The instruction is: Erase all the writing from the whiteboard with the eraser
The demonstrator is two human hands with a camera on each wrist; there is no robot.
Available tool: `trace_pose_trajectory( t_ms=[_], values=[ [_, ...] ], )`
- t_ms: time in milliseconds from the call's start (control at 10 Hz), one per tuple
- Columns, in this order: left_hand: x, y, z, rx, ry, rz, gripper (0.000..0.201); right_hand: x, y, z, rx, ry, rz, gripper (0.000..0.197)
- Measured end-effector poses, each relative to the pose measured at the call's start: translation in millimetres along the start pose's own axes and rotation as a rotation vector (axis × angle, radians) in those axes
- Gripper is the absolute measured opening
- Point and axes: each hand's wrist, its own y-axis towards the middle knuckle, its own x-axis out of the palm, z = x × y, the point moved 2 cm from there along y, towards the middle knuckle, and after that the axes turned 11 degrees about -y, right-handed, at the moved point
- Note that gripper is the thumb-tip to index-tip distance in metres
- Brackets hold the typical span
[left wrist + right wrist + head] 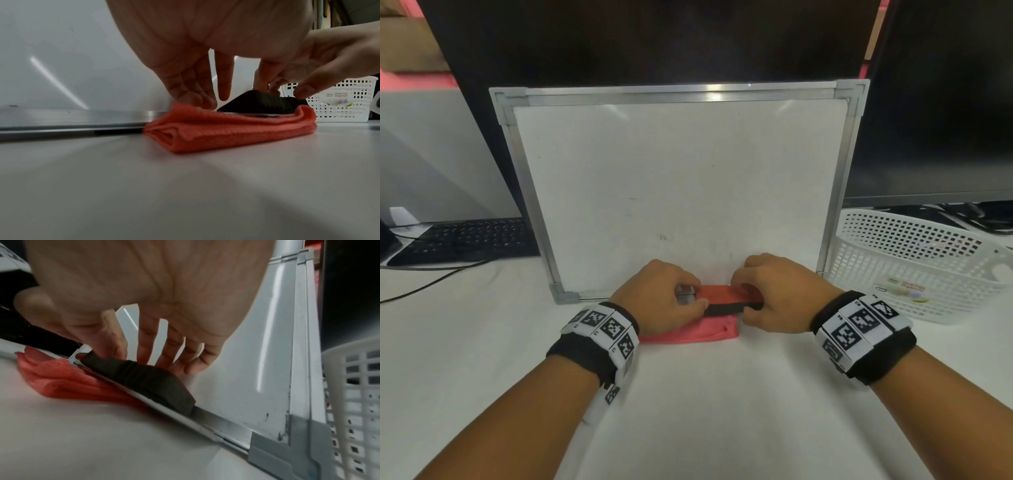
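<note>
White table seen, whiteboard propped upright at back, surface nearly clean, faint marks only. Eraser, red top, black felt, held at board's lower edge over folded red cloth. Left hand grip pinched on eraser's left end; right hand grip clamped on right end. White basket noted just right of board; keyboard at left.
</note>
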Motion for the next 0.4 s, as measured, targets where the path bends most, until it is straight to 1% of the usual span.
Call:
trace_pose_trajectory(
  t_ms=[100, 200, 300, 400],
  values=[
    [-0.5, 0.3, -5.2, -0.043, -0.024, 0.064, 0.037, -1.5, 2.7, -3.0, 0.008, 0.074, 0.056, 0.024],
    [-3.3, 1.7, -8.2, -0.040, -0.032, 0.121, 0.038, -5.6, 7.0, -4.2, 0.047, 0.180, 0.126, 0.039],
    [-3.7, -3.3, -4.2, -0.027, -0.017, 0.183, 0.032, -5.8, 6.3, -11.4, 0.124, 0.274, 0.228, 0.033],
    [-6.0, -3.7, -3.6, -0.038, -0.025, 0.247, 0.034, -1.3, 12.1, -25.2, 0.183, 0.295, 0.278, 0.023]
  ],
)
